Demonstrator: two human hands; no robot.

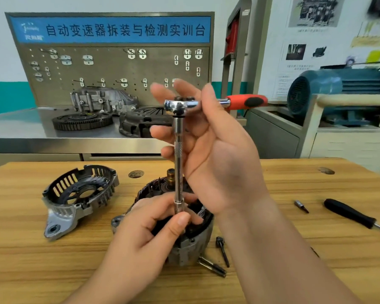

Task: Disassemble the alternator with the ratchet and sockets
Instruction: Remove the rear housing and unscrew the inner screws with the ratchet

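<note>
Right hand (217, 154) is up in the air holding the ratchet (239, 102) right at the head end: thumb across the front of the chrome neck, fingers loosely curled behind it, palm turned toward the camera. The red and black handle sticks out to the right, roughly level. An extension bar (178, 150) hangs straight down from the ratchet head, pretty much vertical.

Left hand (147, 227) is down low, pinching the bottom end of that bar between thumb and fingertips, just above the alternator (193, 240). Can't tell if the bar's tip is actually seated on a fastener, since the fingers cover it.

The alternator sits on the wooden bench (53, 270), near the middle and close to the front edge, open side up, with dark windings showing and the shaft end (170, 176) poking up behind the bar. Its removed end cover (79, 194) lies to the left, well apart from it, hollow side facing up.

Two long bolts (223, 252) lie on the bench just beside the alternator's right side. Farther right there's a small driver bit (301, 206) and a black-handled screwdriver (349, 212).

Behind the bench is a steel table (20, 128) with a toothed ring and other car parts, backed by a pegboard (110, 69) with hooks.
</note>
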